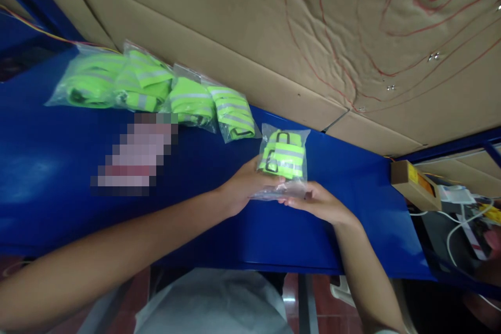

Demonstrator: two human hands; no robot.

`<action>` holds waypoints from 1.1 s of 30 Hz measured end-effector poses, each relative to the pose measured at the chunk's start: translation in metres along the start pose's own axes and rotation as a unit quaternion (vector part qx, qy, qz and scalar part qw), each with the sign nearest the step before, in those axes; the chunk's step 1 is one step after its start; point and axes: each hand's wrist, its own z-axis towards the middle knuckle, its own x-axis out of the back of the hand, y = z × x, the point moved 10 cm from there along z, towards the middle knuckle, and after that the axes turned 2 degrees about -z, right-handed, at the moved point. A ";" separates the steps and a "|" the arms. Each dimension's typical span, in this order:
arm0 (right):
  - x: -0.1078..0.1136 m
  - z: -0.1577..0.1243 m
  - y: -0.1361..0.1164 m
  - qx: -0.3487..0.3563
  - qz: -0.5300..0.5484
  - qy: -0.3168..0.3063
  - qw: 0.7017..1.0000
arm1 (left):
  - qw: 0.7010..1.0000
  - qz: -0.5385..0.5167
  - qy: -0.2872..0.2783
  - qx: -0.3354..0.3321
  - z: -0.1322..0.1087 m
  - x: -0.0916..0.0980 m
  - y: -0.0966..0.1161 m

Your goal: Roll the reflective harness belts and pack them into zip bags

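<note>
Worktop: room to pass between right hand and right edge. Obstructions: bagged bundles along back edge, left half; cardboard panel behind; carton near back-right corner.

I count two bare hands of mine, the left hand and the right hand, and one clear plastic bag of neon-green, silver-striped webbing between them. Two black rectangular buckles show in it. Beyond my left hand lie four more such bags, making five altogether. I see one pixel-blurred pinkish patch left of my left hand and one brown cardboard box right of my right.
</note>
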 end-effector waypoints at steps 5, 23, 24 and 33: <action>0.025 -0.003 -0.005 0.075 -0.012 0.175 0.982 | 0.991 0.050 0.020 -0.119 -0.003 0.002 0.023; 0.031 -0.008 -0.008 0.103 -0.011 0.252 0.962 | 0.988 0.112 -0.099 -0.036 0.000 -0.020 0.011; 0.033 -0.009 -0.006 0.101 -0.002 0.256 0.961 | 0.987 0.107 -0.117 -0.025 -0.001 -0.024 0.011; 0.038 -0.005 0.010 0.047 0.069 0.264 0.961 | 0.989 0.126 -0.082 0.020 0.005 -0.013 0.001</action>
